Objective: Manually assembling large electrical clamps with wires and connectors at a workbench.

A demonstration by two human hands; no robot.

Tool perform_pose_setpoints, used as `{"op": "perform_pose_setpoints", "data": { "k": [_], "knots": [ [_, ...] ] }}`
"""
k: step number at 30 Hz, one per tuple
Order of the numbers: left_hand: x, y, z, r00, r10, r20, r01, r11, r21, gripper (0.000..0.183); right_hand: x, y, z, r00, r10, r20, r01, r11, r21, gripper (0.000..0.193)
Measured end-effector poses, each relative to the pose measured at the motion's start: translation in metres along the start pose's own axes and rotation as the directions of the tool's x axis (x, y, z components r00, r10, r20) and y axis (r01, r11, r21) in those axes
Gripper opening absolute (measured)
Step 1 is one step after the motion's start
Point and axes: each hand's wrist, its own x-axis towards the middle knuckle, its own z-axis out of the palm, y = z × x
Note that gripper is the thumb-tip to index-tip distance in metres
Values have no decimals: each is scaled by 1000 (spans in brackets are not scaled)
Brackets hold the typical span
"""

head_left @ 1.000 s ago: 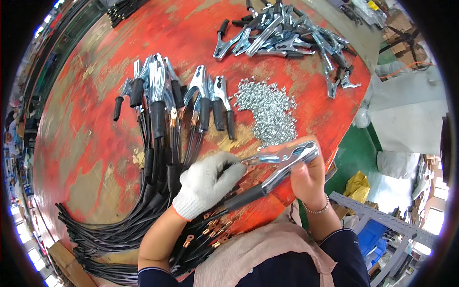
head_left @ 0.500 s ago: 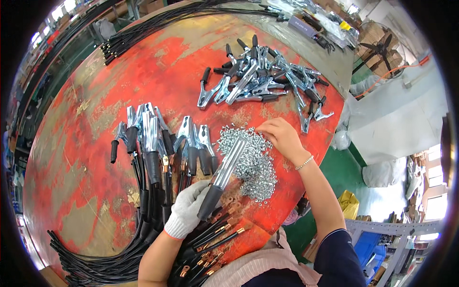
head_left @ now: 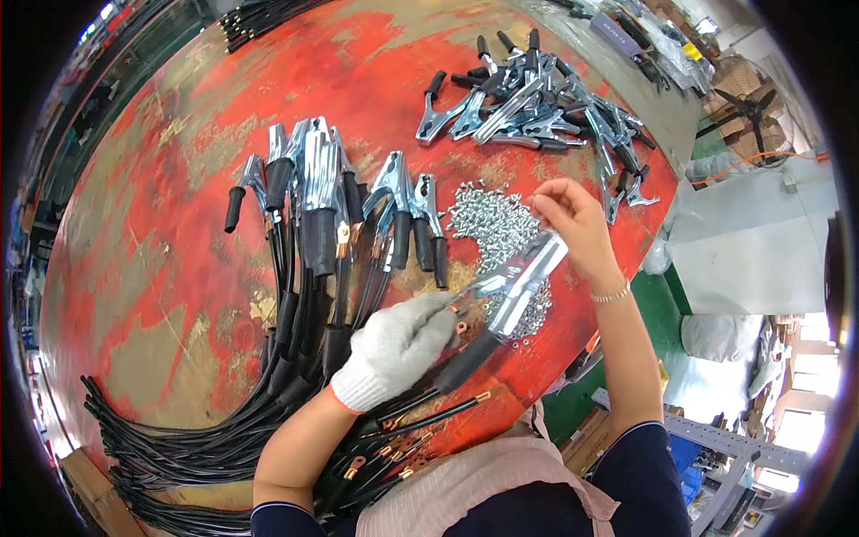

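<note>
My left hand point(head_left: 394, 347), in a white knit glove, grips a silver metal spring clamp point(head_left: 523, 291) with black handle sleeves, its jaw end tilted up and right. The glove hides the far handle. A copper ring lug point(head_left: 461, 328) shows beside the gloved fingers. My bare right hand point(head_left: 577, 224) has thumb and fingertips pinched together, above the right edge of a pile of small silver screws point(head_left: 492, 219). Whatever lies between those fingertips is too small to make out. Small silver nuts point(head_left: 535, 320) lie partly hidden behind the clamp.
Clamps fitted to black cables point(head_left: 320, 170) lie left of the screws. A heap of loose clamps point(head_left: 537, 107) occupies the table's far right. Black cables point(head_left: 206, 438) curve along the near left, and cable ends with copper lugs point(head_left: 407, 452) lie close to my body.
My left hand has brought the clamp right, over the nuts, and turned it so that both handles show. My right hand has lifted from the screws into a pinch. The view has shifted.
</note>
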Motion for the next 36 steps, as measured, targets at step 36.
{"op": "perform_pose_setpoints", "data": {
  "k": [36],
  "knots": [
    [5, -7, 1, 976, -58, -212, -13, 948, -319, 33, -105, 6, 57, 921, -387, 55, 347, 746, -569, 16]
  ]
}}
